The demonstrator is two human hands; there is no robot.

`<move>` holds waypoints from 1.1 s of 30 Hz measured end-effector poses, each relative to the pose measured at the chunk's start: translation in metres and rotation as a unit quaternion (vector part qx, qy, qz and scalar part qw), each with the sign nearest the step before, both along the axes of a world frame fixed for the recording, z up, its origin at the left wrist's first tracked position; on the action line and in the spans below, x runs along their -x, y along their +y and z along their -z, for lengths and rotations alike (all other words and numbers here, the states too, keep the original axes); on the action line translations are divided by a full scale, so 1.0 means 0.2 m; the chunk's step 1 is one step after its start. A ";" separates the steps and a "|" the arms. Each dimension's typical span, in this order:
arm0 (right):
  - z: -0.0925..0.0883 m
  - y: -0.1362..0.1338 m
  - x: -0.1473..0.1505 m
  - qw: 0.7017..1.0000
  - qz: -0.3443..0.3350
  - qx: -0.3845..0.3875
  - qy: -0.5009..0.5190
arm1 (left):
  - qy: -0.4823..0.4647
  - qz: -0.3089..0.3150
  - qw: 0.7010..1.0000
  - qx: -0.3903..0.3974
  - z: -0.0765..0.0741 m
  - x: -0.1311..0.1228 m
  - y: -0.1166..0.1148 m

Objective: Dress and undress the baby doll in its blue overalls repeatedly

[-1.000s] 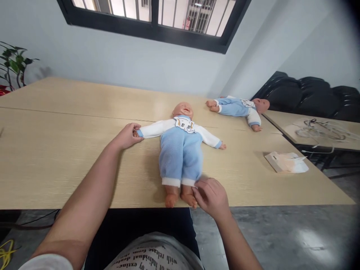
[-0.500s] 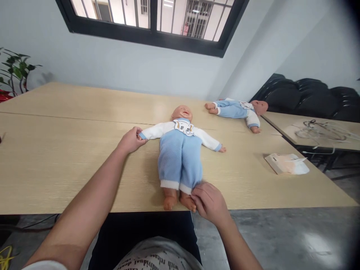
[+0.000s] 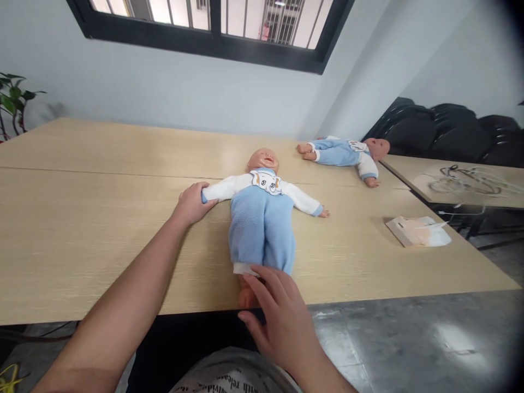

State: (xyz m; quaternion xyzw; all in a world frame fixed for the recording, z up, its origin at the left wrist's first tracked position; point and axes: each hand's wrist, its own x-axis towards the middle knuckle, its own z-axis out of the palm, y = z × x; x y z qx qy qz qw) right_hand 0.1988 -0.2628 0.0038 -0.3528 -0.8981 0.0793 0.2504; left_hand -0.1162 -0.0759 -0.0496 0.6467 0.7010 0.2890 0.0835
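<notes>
A baby doll (image 3: pixel 262 215) in a blue fleece suit with white sleeves lies on its back on the light wooden table (image 3: pixel 82 218), feet toward me at the front edge. My left hand (image 3: pixel 191 203) is closed round the doll's hand and sleeve cuff on the left. My right hand (image 3: pixel 278 314) hovers over the doll's feet with fingers stretched out and spread, covering most of them; nothing is in it.
A second doll (image 3: pixel 344 154) in the same clothes lies farther back on the right. A flat white and beige packet (image 3: pixel 418 231) rests near the table's right edge. A side table with cables (image 3: pixel 466 183), black chairs (image 3: pixel 450 134) and a potted plant (image 3: pixel 14 103) surround it.
My right hand has let go of the doll's foot and trouser cuff and now spreads open above the feet. My left hand stays on the doll's hand.
</notes>
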 end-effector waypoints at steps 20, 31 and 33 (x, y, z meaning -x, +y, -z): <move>0.19 -0.03 0.09 0.996 0.068 -0.054 -0.035 | -0.026 0.020 0.999 -0.033 0.00 -0.06 -0.04; 0.18 0.07 -0.07 0.998 -0.022 -0.066 0.008 | 0.143 0.543 0.817 -0.129 -0.38 -0.83 -0.02; 0.18 0.10 -0.11 0.997 -0.025 -0.065 0.017 | 0.184 0.566 0.796 -0.113 -0.34 -0.91 0.06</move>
